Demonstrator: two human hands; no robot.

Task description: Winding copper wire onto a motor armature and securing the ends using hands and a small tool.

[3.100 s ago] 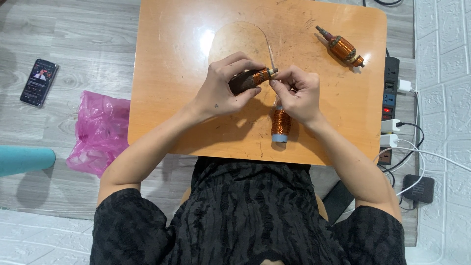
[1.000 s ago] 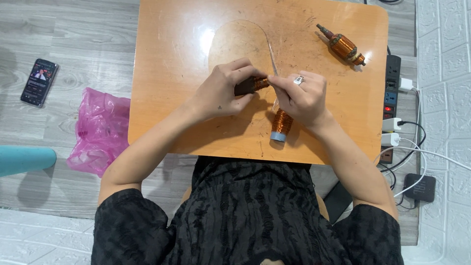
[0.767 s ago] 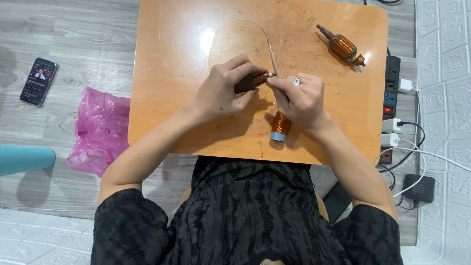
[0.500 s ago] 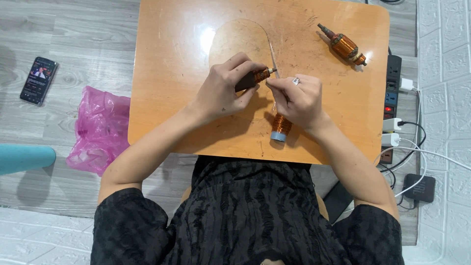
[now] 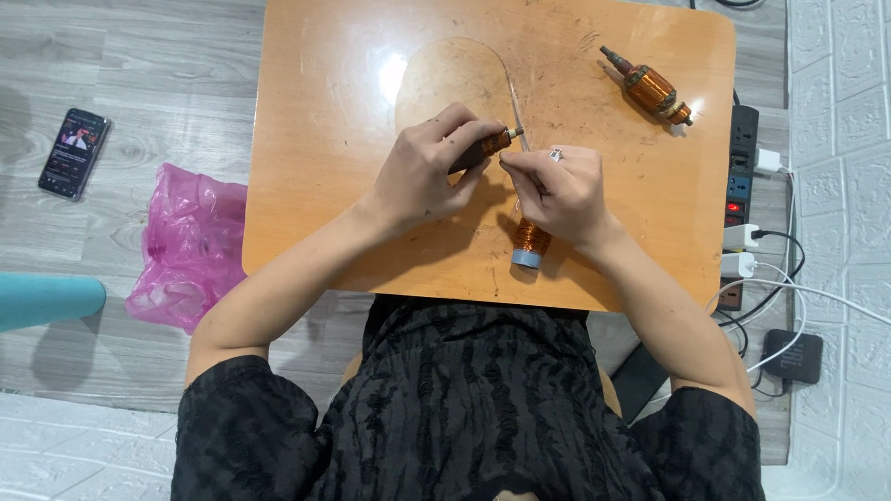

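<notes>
My left hand (image 5: pixel 429 169) grips a small copper-wound motor armature (image 5: pixel 486 147) over the middle of the orange table (image 5: pixel 316 176). My right hand (image 5: pixel 557 191), with a ring on one finger, pinches a thin wire (image 5: pixel 512 104) at the armature's end; the wire loops away across the tabletop. Under my right wrist stands a spool of copper wire (image 5: pixel 530 243) with a pale blue base. A second armature (image 5: pixel 648 87) lies apart at the table's far right.
A power strip (image 5: pixel 740 176) with plugs and white cables sits off the table's right edge, and a black adapter (image 5: pixel 794 357) lies on the floor. A pink plastic bag (image 5: pixel 186 246) and a phone (image 5: pixel 74 153) lie on the floor to the left.
My right hand has shifted slightly about the armature's end while handling the wire. The armature has turned a little in my left hand. Spool and second armature stay put.
</notes>
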